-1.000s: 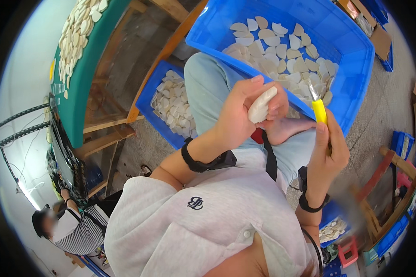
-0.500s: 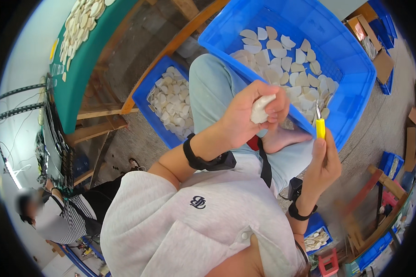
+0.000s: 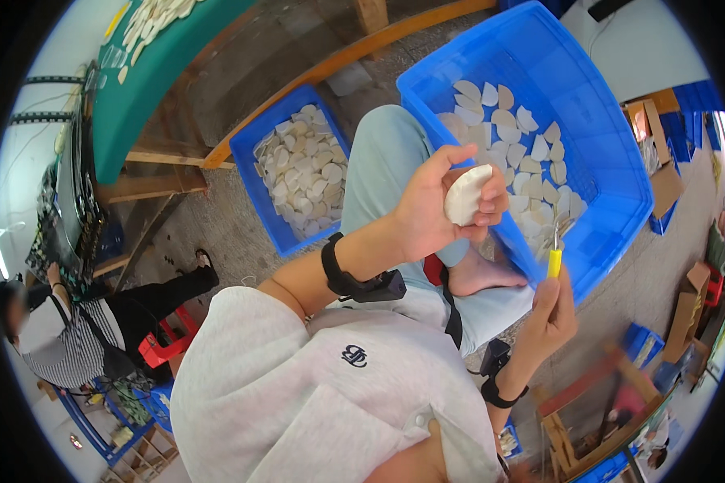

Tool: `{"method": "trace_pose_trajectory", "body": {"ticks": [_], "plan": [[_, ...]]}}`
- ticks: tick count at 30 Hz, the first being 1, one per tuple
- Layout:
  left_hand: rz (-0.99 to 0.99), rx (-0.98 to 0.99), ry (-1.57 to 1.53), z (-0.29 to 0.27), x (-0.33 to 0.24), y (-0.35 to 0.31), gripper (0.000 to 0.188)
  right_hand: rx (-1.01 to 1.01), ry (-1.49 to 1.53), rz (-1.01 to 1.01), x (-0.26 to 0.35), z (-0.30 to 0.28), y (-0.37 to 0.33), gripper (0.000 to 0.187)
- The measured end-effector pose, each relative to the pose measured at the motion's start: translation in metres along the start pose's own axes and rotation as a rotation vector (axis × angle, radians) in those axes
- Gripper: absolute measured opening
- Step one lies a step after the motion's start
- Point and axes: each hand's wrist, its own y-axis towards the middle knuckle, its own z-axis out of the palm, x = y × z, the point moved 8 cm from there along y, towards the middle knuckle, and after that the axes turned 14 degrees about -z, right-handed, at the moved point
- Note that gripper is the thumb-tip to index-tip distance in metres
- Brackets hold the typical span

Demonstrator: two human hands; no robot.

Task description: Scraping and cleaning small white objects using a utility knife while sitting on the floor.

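**White wedge in the left hand, yellow-handled tool in the right**

The person's own grey-white sweatshirt point(image 3: 330, 402) fills the lower middle of the view and hides the lap. The thin metal tip of the small yellow-handled tool point(image 3: 553, 262) is hard to make out against the crate behind it, and what kind of blade it carries cannot be told. Of the bare foot point(image 3: 483, 275) below the left hand, only part shows.

The large blue plastic crate point(image 3: 612, 145) stands ahead on the right, its floor partly covered with pale wedge-shaped pieces point(image 3: 511, 141). A smaller blue plastic crate point(image 3: 258, 173) on the floor to the left is filled with more of them. Beyond it runs a table with a green top point(image 3: 133, 105), cut off at the rim, with similar pieces on it. Another person in a striped top point(image 3: 64, 346) works at the lower left.

The left hand point(image 3: 435, 213) is closed around a smooth, off-white, rounded wedge-shaped piece point(image 3: 465, 195), held up over the light-blue trouser knee point(image 3: 387, 161), just beside the large crate's near wall. The right hand point(image 3: 552, 310), lower and to the right, grips the tool upright, apart from the piece. Both wrists wear black bands.
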Motion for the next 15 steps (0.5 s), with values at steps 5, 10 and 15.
{"method": "trace_pose_trajectory", "body": {"ticks": [5, 10, 15], "plan": [[0.029, 0.05, -0.114, -0.009, -0.015, -0.007, 0.043, 0.052, 0.02, 0.021, 0.006, 0.014, 0.009, 0.027], [0.086, 0.161, -0.198, -0.015, -0.033, -0.018, 0.045, 0.087, 0.016, 0.027, 0.008, 0.027, 0.02, 0.029], [0.168, -0.148, -0.274, -0.073, -0.029, -0.034, 0.043, 0.126, -0.051, 0.026, 0.003, 0.026, 0.019, 0.029]]}}
